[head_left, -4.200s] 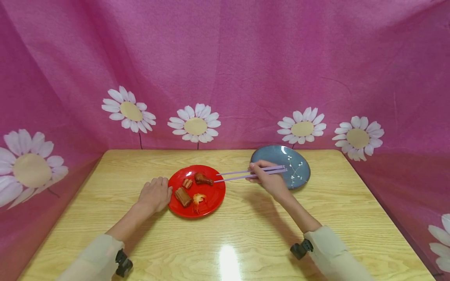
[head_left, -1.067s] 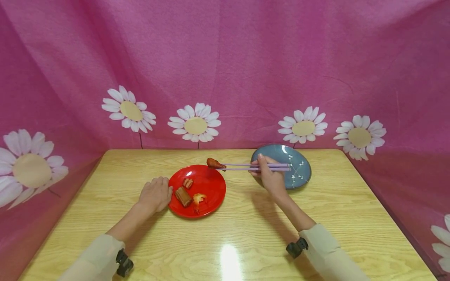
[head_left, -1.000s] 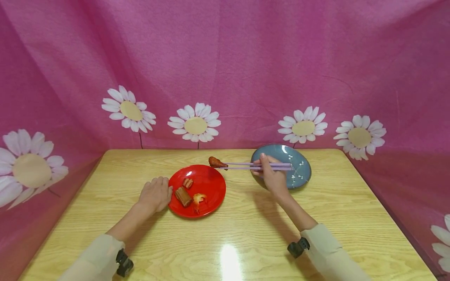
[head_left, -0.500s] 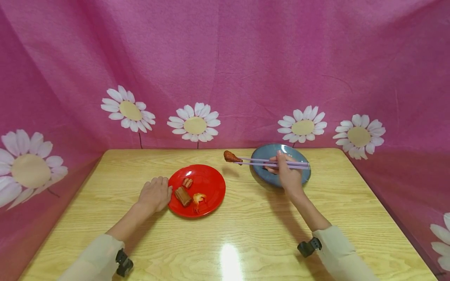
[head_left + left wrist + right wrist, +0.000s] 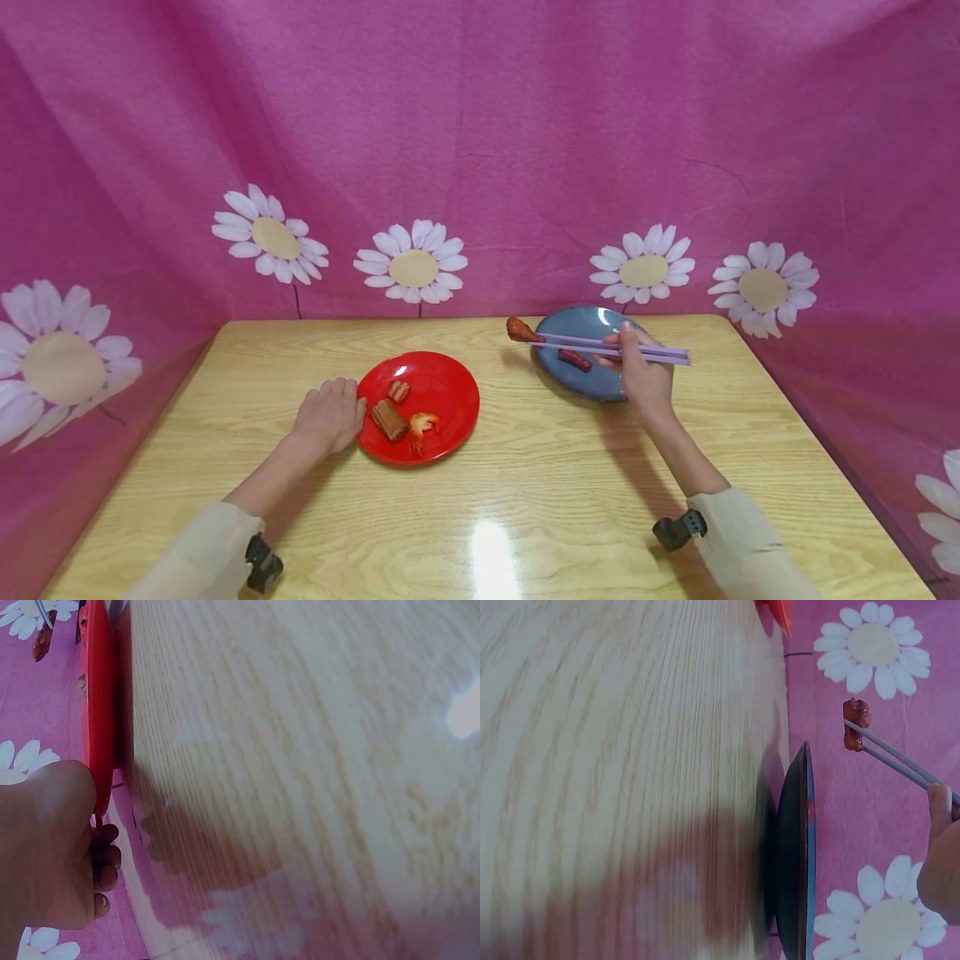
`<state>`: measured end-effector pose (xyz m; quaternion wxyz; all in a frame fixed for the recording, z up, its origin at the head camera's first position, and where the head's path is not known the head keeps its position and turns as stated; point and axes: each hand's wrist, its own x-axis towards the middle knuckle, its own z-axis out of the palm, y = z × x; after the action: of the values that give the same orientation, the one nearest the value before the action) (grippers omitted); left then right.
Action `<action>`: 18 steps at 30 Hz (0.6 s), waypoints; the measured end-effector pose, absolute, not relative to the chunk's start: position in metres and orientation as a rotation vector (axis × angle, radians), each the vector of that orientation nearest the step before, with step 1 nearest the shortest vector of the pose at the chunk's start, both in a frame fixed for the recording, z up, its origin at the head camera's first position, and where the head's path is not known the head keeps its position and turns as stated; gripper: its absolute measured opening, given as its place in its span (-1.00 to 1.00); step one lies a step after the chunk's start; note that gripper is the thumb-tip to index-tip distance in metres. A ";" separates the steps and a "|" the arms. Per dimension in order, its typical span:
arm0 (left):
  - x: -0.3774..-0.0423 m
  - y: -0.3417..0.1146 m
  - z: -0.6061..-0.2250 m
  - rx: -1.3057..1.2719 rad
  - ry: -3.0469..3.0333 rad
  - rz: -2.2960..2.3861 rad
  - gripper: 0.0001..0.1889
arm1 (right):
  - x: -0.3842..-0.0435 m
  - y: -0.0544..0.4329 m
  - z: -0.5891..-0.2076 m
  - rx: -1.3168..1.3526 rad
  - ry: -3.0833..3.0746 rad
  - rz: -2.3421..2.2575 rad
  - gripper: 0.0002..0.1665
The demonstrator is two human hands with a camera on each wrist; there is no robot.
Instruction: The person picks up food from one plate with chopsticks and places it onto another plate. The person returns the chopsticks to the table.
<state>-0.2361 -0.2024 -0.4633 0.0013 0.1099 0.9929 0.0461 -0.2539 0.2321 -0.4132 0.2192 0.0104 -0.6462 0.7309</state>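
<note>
In the head view my right hand (image 5: 645,379) holds a pair of lilac chopsticks (image 5: 660,354). Their tips pinch a brown chicken drumstick (image 5: 522,330) by its thin end, in the air by the left rim of a blue-grey plate (image 5: 592,385). A dark red piece of food (image 5: 574,360) lies on that plate, below the chopsticks. My left hand (image 5: 327,417) grips the left rim of a red plate (image 5: 459,408); in the left wrist view its fingers (image 5: 107,857) curl at the plate's edge. On the red plate lie a shrimp (image 5: 422,429), a brown ribbed block (image 5: 389,419) and a small striped piece (image 5: 398,391).
Both plates stand on a wooden table (image 5: 510,467), the red one left of the blue-grey one. A pink curtain (image 5: 480,167) with large white daisies hangs behind and along both sides. Each sleeve carries a small black wrist camera (image 5: 678,531).
The chopsticks have taken the drumstick off the red plate. My right hand has carried it rightward to the blue-grey plate, uncovering the dark red piece there. The left hand has stayed in place.
</note>
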 end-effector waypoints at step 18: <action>-0.234 -0.203 -0.463 0.355 3.135 0.152 -0.76 | -0.238 0.257 -0.399 -0.025 -1.745 1.978 -0.56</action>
<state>-0.2341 -0.2027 -0.4625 -0.0085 0.1122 0.9925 0.0483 -0.2379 0.2567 -0.3991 0.2490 -0.0090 -0.6407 0.7262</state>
